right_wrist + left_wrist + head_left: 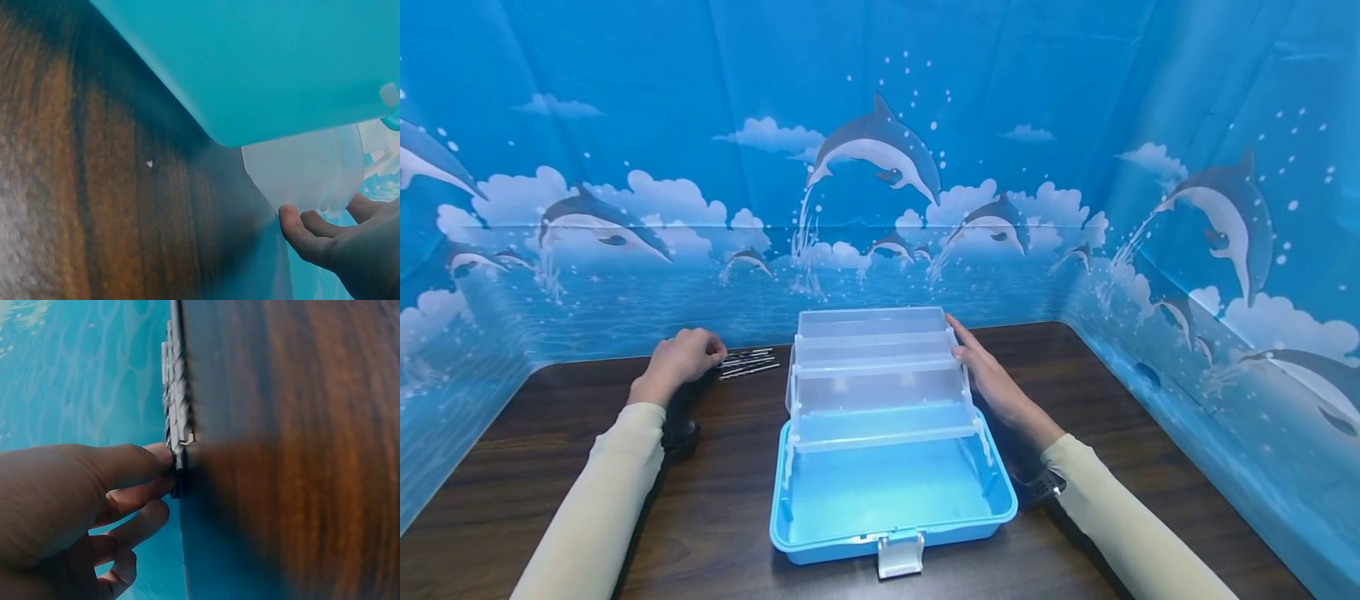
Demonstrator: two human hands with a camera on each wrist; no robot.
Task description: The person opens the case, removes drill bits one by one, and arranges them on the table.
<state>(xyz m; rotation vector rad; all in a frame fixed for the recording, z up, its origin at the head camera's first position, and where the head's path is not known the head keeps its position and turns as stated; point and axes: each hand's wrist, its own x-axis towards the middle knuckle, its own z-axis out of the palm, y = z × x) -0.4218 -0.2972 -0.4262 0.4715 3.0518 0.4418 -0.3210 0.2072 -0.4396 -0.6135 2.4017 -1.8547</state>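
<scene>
Several metal drill bits (748, 363) with spiral flutes lie in a loose bunch on the table at the back left. My left hand (685, 358) is at their near end, and in the left wrist view its thumb and forefinger pinch the end of a drill bit (177, 412). A light-blue toolbox (891, 483) stands open in the middle, its translucent tiered trays (880, 387) raised toward the back. My right hand (988, 375) rests against the right side of the raised part, fingers extended. In the right wrist view its fingertips touch the translucent lid (300, 165).
The dark wood-grain table (715, 500) ends at the back against a blue dolphin-print sheet (685, 208), which also rises along both sides. A white latch (900, 557) hangs down at the toolbox's front. A tiny white speck (149, 164) lies on the table.
</scene>
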